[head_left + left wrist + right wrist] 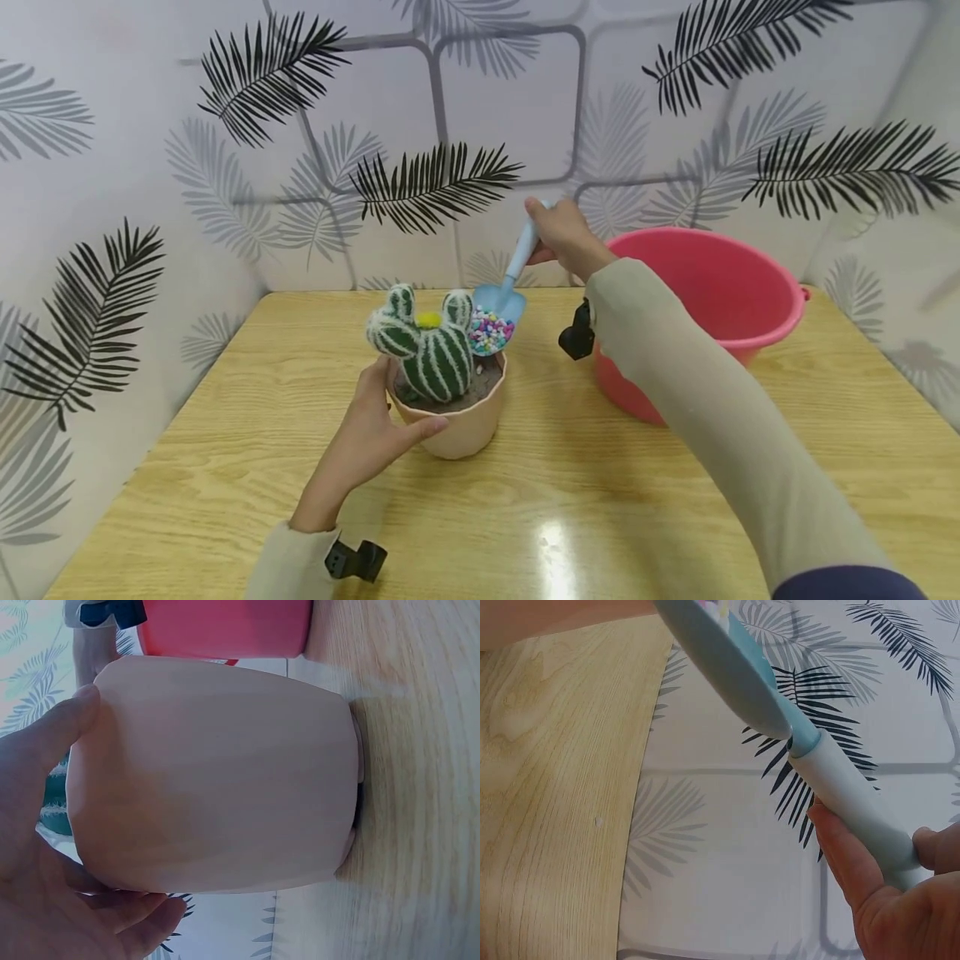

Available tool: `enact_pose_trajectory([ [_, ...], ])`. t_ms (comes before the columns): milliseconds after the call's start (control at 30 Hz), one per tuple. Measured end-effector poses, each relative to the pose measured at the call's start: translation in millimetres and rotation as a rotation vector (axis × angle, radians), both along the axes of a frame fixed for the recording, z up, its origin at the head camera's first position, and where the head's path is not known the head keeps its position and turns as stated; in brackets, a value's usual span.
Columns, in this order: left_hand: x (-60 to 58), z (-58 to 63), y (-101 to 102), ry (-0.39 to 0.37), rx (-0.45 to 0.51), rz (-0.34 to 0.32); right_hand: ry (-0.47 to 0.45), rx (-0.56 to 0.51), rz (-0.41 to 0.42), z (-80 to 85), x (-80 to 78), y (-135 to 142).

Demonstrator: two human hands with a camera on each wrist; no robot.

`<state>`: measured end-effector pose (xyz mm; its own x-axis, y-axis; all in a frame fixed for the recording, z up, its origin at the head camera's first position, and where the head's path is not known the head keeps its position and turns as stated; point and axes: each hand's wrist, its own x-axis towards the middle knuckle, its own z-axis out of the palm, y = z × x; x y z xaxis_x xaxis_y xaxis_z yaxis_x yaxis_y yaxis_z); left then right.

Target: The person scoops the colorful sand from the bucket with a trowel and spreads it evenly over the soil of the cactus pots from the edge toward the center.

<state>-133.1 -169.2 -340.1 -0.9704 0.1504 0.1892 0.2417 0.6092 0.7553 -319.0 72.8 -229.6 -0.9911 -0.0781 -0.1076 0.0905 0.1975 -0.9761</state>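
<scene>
A knitted-looking green and white cactus (438,364) with a yellow tuft stands in brown soil in a peach plant pot (465,429). My left hand (370,425) grips the pot at its left side, thumb along the near rim; in the left wrist view the thumb and fingers span the pot's wall (217,780). My right hand (561,235) holds a light blue hand trowel (525,250) by its handle (855,802). The trowel's blade tilts down over the pot's right rim, carrying small multicoloured pebbles (491,332). A pale pebble lies on the soil below the blade.
A pink bucket (750,343) stands on the wooden table (247,400) at the right, partly behind my right forearm. Behind the table rises a wall (510,117) with a leaf pattern. Black wrist cameras sit on both sleeves.
</scene>
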Motion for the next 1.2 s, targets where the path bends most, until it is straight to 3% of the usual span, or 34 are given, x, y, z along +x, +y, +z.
enact_pose_trajectory([
  [267, 0.2, 1.1, -0.4, -0.018, -0.002, 0.014, 0.08, -0.024, 0.06, 6.9, 1.3, -1.7],
  [400, 2.2, 1.5, -1.8, -0.029, -0.011, 0.039, 0.073, -0.02, 0.069, 9.3, 2.3, -5.5],
  [667, 2.8, 0.6, 9.4, -0.022, -0.023, 0.082, 0.068, 0.04, 0.039, 12.8, 1.4, 1.2],
  [1200, 6.4, 2.9, 22.9, 0.006, -0.061, 0.134, 0.125, -0.027, 0.051, 28.5, 3.6, 3.0],
])
